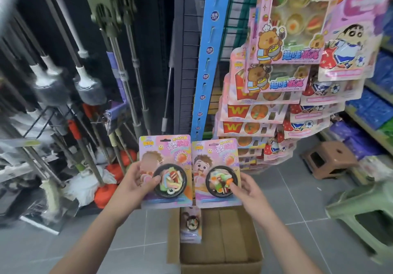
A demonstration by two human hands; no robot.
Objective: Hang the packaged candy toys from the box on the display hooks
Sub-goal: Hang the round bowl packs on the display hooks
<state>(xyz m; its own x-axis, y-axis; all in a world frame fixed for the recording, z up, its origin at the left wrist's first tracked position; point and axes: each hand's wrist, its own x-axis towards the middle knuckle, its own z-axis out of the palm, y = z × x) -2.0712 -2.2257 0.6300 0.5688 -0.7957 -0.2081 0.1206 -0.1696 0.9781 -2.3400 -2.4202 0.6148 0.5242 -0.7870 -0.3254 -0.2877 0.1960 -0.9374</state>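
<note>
The left hand [138, 180] pinches one pack [165, 163] and the right hand [249, 188] another [214, 158], fingers [234, 185] clamped beside the round blisters, above the cardboard box [221, 258], where a third pack [191, 224] lies. These look light: stiff glossy card, slippery plastic dome, best gripped low to keep the top slot free.

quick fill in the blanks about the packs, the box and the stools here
The left hand grips one candy pack, the right hand another pack: ___ packs held in all.
A third pack lies inside the cardboard ___.
The stool nearer than the brown stool is ___.
Missing: two; box; green.
</note>
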